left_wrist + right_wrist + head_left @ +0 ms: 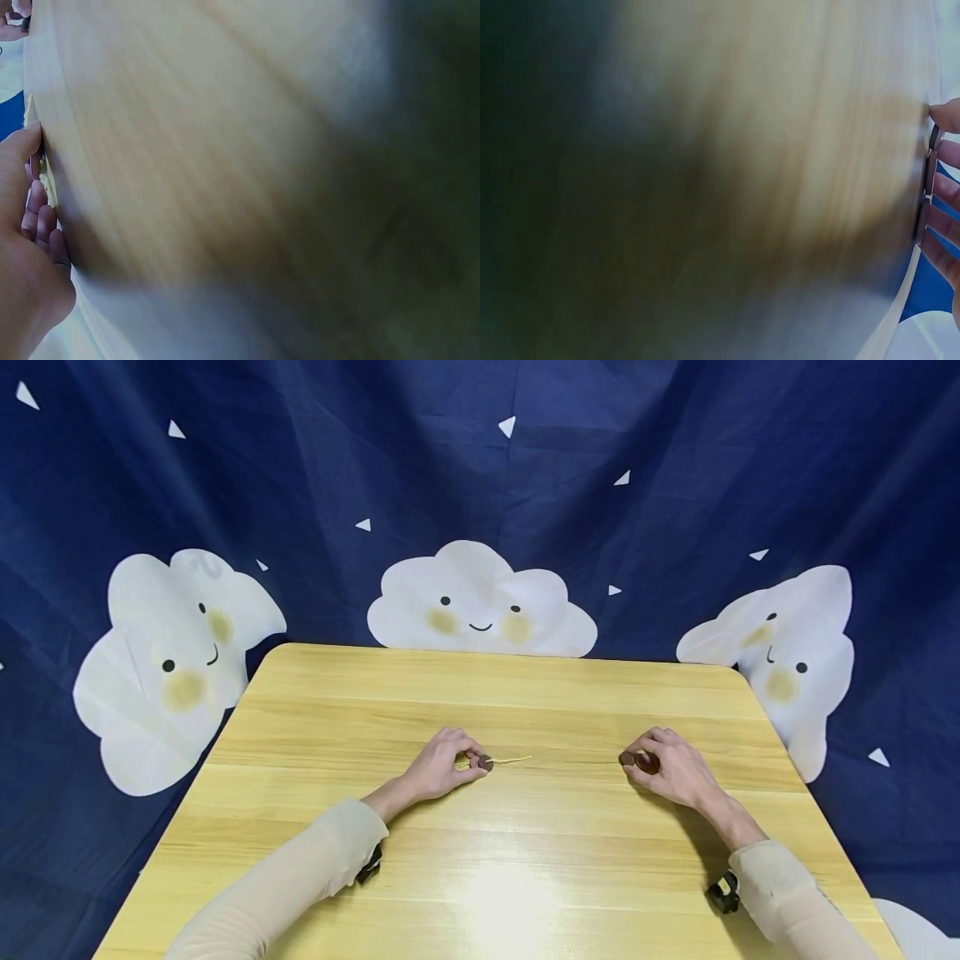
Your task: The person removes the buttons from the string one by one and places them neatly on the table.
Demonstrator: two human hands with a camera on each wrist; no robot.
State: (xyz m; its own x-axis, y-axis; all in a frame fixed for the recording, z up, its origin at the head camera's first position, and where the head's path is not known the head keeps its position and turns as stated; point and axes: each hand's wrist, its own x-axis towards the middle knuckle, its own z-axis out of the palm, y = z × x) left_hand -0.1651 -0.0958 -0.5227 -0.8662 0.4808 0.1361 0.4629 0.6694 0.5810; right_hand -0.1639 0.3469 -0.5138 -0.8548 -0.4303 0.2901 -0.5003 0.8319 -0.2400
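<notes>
Left of the table's middle, my left hand [438, 768] pinches a small dark brown disc [486, 763] between thumb and fingers. A thin yellow string [516, 759] runs from the disc to the right, its loose end low over the tabletop. More yellow strand [48, 186] shows by the fingers in the left wrist view. My right hand [675, 768], well apart on the right, grips dark brown pieces [627, 760] close to the wood. In the right wrist view they appear edge-on as a row of thin brown discs [930, 172] along the fingertips.
A light wood table [525, 693] with rounded far corners lies under both hands. Behind it hangs a dark blue curtain [435, 460] with white clouds. Small black devices sit at the left wrist [370, 865] and right wrist [723, 893].
</notes>
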